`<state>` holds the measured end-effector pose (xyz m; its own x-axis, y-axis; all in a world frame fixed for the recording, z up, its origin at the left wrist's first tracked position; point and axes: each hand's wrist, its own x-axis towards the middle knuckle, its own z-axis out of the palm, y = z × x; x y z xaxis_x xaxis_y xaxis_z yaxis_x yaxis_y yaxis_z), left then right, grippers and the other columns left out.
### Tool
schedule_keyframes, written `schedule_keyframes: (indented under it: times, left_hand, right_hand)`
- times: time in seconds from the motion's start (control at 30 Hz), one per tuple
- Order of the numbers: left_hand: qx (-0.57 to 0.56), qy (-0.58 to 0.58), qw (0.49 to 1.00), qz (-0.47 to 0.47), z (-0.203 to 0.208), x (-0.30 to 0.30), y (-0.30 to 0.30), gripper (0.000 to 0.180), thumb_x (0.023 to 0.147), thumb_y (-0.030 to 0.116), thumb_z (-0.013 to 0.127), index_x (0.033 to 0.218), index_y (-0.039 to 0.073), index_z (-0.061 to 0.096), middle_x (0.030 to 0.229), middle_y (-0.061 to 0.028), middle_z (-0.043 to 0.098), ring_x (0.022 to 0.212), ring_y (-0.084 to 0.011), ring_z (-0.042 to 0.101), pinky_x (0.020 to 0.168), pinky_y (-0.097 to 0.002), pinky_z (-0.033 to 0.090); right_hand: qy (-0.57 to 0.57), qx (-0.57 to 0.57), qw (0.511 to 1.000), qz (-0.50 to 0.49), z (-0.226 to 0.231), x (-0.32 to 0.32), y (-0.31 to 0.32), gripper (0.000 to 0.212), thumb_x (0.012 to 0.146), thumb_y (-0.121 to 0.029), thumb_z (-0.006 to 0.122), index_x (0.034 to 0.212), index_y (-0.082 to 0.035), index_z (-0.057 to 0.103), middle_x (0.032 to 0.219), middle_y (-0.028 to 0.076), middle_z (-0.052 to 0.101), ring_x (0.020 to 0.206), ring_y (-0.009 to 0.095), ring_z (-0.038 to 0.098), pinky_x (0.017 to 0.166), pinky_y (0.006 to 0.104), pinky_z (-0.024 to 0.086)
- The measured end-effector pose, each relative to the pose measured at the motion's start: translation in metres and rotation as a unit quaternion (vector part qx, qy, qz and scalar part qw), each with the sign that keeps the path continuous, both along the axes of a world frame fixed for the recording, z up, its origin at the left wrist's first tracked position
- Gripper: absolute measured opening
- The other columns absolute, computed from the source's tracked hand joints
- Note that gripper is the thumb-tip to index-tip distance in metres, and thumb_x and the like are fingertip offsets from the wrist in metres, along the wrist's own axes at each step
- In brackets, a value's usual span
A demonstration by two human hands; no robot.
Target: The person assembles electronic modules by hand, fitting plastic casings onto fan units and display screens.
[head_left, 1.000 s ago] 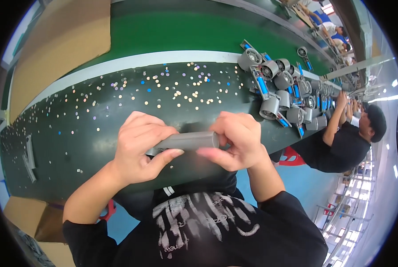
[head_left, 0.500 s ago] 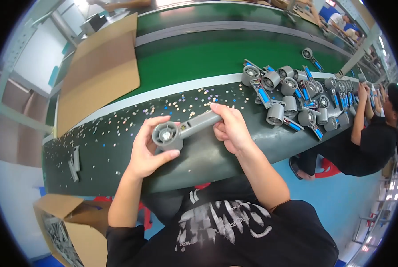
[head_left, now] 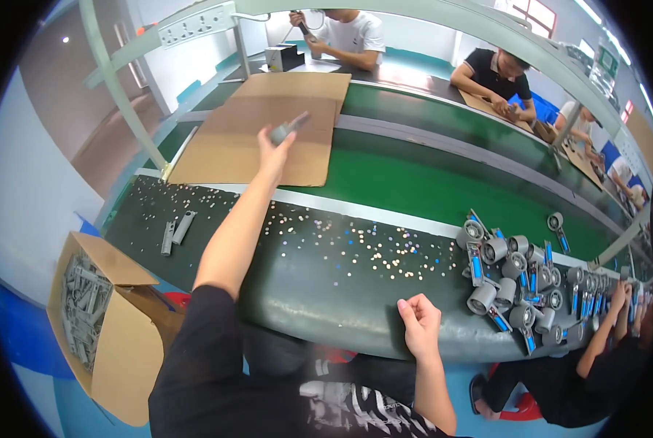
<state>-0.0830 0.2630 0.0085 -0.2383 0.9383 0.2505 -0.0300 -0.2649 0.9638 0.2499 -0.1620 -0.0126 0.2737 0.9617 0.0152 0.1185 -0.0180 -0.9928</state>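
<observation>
My left hand (head_left: 273, 152) reaches far forward over the cardboard sheet (head_left: 232, 146), closed on a grey handheld fan (head_left: 286, 131) that is blurred by motion. The fan's handle points away to the right. Near the front edge of the dark work surface, my right hand (head_left: 420, 325) is loosely closed, thumb uppermost, with nothing visible in it. To its right lies a pile of grey fan units (head_left: 515, 266), their handles uncovered and blue cells showing. Small pale and blue dots (head_left: 399, 255) are scattered across the surface between my hands.
Two grey handle covers (head_left: 183, 228) lie at the left. An open carton (head_left: 122, 343) of similar grey parts stands at the lower left. Beyond runs a green conveyor belt (head_left: 407, 171). A metal frame post (head_left: 126, 95) rises at left. Co-workers sit across the belt and at right.
My left hand has carried the fan forward and left, over the cardboard. The right hand has let go of the handle and drawn back. The view has swung left and upward.
</observation>
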Motion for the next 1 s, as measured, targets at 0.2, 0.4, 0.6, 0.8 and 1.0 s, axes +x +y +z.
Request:
schedule_keyframes:
  times: [0.2,0.4,0.6,0.8,1.0]
  left_hand:
    - [-0.019,0.424,0.899,0.102,-0.039,-0.059,0.047,0.116,0.096,0.054,0.085,0.181,0.008,0.021,0.184,-0.0326,0.023,0.173,-0.0457,0.019,0.139,-0.0612,0.02]
    - [-0.359,0.525,0.711,0.3,0.023,-0.224,-0.178,0.117,0.091,0.091,0.064,0.183,0.031,0.024,0.189,-0.0284,0.008,0.172,-0.0568,0.007,0.118,-0.0962,0.004]
    - [-0.154,0.641,0.744,0.11,-0.038,-0.154,-0.238,0.054,0.114,0.044,0.063,0.165,0.029,0.058,0.175,-0.0191,0.048,0.16,-0.0412,0.045,0.125,-0.0678,0.035]
    - [0.074,0.644,0.738,-0.189,0.011,0.034,-0.332,0.058,0.104,0.021,0.073,0.161,0.017,0.062,0.172,-0.0183,0.05,0.156,-0.0412,0.046,0.13,-0.0571,0.031]
    - [0.129,0.584,0.716,-0.359,0.015,0.124,-0.353,0.097,0.093,0.023,0.085,0.174,0.001,0.035,0.179,-0.0237,0.039,0.159,-0.0472,0.04,0.134,-0.0571,0.025]
  right_hand:
    - [0.012,0.027,1.0,-0.006,-0.01,0.013,0.0,0.025,0.106,-0.008,0.079,0.086,-0.005,0.062,0.074,-0.009,0.056,0.066,-0.001,0.044,0.059,0.0218,0.032]
    - [-0.076,0.038,0.995,0.05,-0.002,-0.012,0.005,0.025,0.103,-0.004,0.079,0.085,-0.003,0.063,0.07,-0.008,0.057,0.061,0.0,0.044,0.055,0.0213,0.032]
    - [-0.197,0.085,0.975,0.049,-0.004,0.003,0.001,0.023,0.1,-0.011,0.083,0.087,-0.003,0.066,0.071,0.005,0.058,0.061,0.014,0.055,0.057,0.0327,0.044]
    - [-0.332,0.189,0.919,0.101,0.009,-0.033,0.025,0.05,0.097,-0.025,0.081,0.14,-0.006,0.063,0.126,0.017,0.07,0.106,0.036,0.074,0.094,0.0509,0.058]
    - [-0.444,0.173,0.875,0.086,-0.012,0.007,0.006,0.057,0.095,-0.025,0.082,0.145,-0.008,0.06,0.122,0.01,0.071,0.114,0.03,0.07,0.094,0.0433,0.054]
